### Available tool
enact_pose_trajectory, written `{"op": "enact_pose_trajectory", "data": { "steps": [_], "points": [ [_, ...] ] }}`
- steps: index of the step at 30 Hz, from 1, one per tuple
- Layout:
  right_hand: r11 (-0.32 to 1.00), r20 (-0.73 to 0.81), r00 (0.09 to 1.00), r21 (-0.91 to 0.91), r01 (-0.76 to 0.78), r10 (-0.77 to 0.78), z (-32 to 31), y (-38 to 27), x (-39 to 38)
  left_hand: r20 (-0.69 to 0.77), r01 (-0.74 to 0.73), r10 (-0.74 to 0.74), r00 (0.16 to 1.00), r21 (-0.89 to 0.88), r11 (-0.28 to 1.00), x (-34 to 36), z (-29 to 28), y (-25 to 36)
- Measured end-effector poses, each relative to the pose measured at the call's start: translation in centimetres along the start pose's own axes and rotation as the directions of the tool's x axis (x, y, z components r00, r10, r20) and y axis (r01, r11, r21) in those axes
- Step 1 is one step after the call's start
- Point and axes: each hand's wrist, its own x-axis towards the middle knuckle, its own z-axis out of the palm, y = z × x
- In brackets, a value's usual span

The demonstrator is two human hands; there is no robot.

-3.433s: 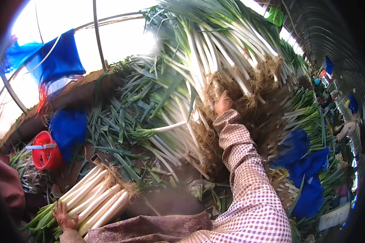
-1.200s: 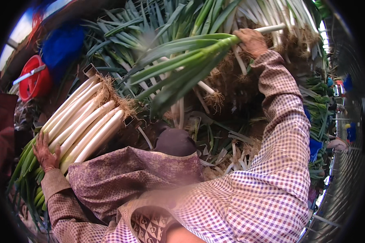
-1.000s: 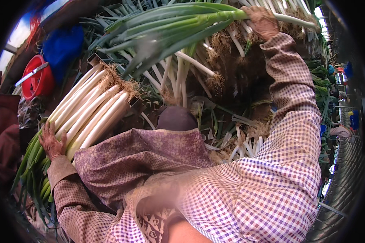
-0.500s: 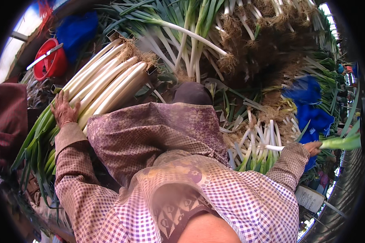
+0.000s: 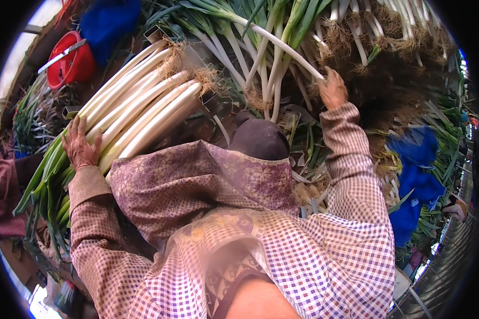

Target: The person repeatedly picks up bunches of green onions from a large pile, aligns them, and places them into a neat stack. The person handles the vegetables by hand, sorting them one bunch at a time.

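On the left, a thick bundle of white-stalked leeks (image 5: 126, 109) lies slanted, roots up and right, green leaves trailing down and left. My left hand (image 5: 82, 146) rests on its lower part with fingers spread. Ahead and to the right, my right hand (image 5: 334, 91) closes round the root end of one long leek (image 5: 282, 47). That leek's roots are hidden under the fingers, and its stalk slopes up and left across other loose leeks (image 5: 266, 80).
A red plastic basket (image 5: 72, 61) with a knife (image 5: 62, 56) across its rim stands far left, beside blue cloth (image 5: 109, 24). More leeks with bushy roots (image 5: 362, 37) lie at the far right. Blue sheeting (image 5: 414, 183) is at right. My knee (image 5: 258, 139) sits in the middle.
My right hand has let go of the leek it held at the far right and moved up and left to another leek's root end. My left hand stays on the bundle.
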Motion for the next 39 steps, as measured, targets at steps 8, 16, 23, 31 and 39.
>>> {"op": "enact_pose_trajectory", "data": {
  "steps": [8, 16, 23, 31, 39],
  "points": [
    [0.804, 0.575, 0.79, 0.357, -0.476, 0.212, 6.9, -7.6, 2.6, -0.025, -0.031, 0.03, 0.999, -0.072, 0.997, -0.7, -0.6, -0.4],
    [0.808, 0.344, 0.853, 0.315, -0.498, 0.392, 17.6, -15.3, 3.5, -0.013, -0.012, 0.009, 1.0, -0.264, 0.964, -0.7, -1.7, 0.1],
    [0.818, 0.416, 0.782, 0.137, -0.559, 0.464, 19.1, -17.0, 5.2, -0.021, -0.043, 0.039, 0.999, -0.189, 0.981, -0.8, -2.2, 0.6],
    [0.85, 0.504, 0.827, 0.296, -0.435, 0.248, 9.1, -14.7, -3.0, -0.054, -0.04, 0.029, 0.998, -0.207, 0.977, -0.7, -1.5, 0.5],
    [0.918, 0.26, 0.907, -0.31, -0.246, 0.331, -6.9, -2.0, -18.6, 0.339, 0.059, -0.081, 0.937, 0.076, 0.995, 0.8, -0.6, 0.6]
  ]
}}
